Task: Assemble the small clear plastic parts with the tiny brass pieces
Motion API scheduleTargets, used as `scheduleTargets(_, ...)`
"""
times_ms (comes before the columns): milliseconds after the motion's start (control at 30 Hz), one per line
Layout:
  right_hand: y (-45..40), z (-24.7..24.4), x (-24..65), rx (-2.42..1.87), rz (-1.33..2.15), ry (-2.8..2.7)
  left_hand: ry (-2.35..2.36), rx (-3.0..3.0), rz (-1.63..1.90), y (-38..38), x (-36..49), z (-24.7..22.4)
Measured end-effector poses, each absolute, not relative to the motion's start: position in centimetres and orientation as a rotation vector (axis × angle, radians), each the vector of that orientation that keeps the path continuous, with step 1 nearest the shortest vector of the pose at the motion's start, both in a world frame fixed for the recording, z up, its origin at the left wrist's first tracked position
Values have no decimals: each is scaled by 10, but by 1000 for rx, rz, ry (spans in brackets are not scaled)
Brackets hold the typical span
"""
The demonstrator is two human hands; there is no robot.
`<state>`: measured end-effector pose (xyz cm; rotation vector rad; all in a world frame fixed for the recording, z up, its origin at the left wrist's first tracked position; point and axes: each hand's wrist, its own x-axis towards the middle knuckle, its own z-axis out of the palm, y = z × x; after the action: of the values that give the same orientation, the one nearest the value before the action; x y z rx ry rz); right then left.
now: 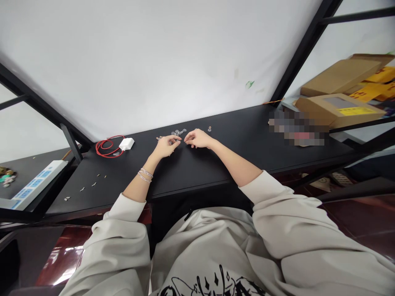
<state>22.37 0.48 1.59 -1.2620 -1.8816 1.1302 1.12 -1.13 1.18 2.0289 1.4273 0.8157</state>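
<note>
Over the black tabletop point(197, 164), both hands are close together, fingertips facing each other with a narrow gap between them. My left hand point(167, 146) has thumb and fingers drawn into a pinch; what it holds, if anything, is too small to name. My right hand point(198, 139) is also pinched, its fingers curled downward, and any thing in it is hidden. Just behind the hands lies a cluster of small clear pieces point(178, 132), partly covered by my left hand. One small clear piece with a brownish top point(210, 128) stands apart, to the right.
A white charger point(126, 144) with a coiled red cable point(99, 149) lies at the left. Several tiny pale pieces point(94, 184) are scattered near the front left. Cardboard boxes point(336, 105) and a blurred-out area are at the right. A white wall point(173, 61) rises behind.
</note>
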Motion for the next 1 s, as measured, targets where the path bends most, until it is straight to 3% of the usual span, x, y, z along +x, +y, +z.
scheduleTargets(500,8,13,224,-1262,1125,-1897,1342,1809,903,-2,9,-4)
scheduleTargets(1000,6,16,224,-1256,1137,-1900,1503,2039,894,-7,12,11)
